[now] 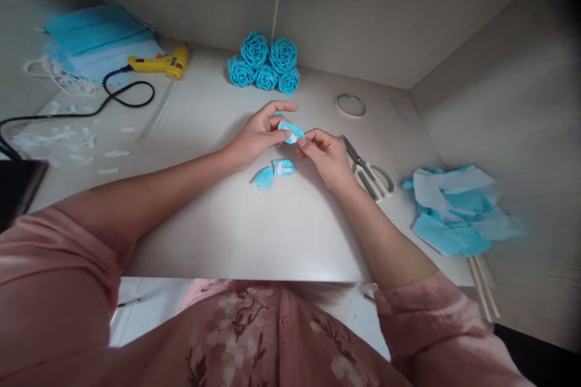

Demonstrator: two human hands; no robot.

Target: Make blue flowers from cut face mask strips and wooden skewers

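A small blue piece of mask fabric (pixel 293 130) with a white strip on it is held above the table, between my two hands. My left hand (pixel 263 130) pinches it between thumb and fingers, the index finger stretched out above. At the piece's right end, the fingertips of my right hand (pixel 327 154) are closed on its edge. Just below, on the table, lie a blue petal-shaped piece (pixel 262 178) and another blue piece (pixel 284 167) with white strips on it. Scissors (pixel 368 169) with white handles rest beside my right hand.
Blue fabric roses (pixel 265 63) are stacked at the back. A yellow glue gun (pixel 161 63) with a black cord lies near blue face masks (pixel 97 39). White scraps (pixel 68 139) are scattered at left. A tape ring (pixel 351 105), blue fabric pieces (pixel 458 208) and sticks (pixel 483 287) are at right.
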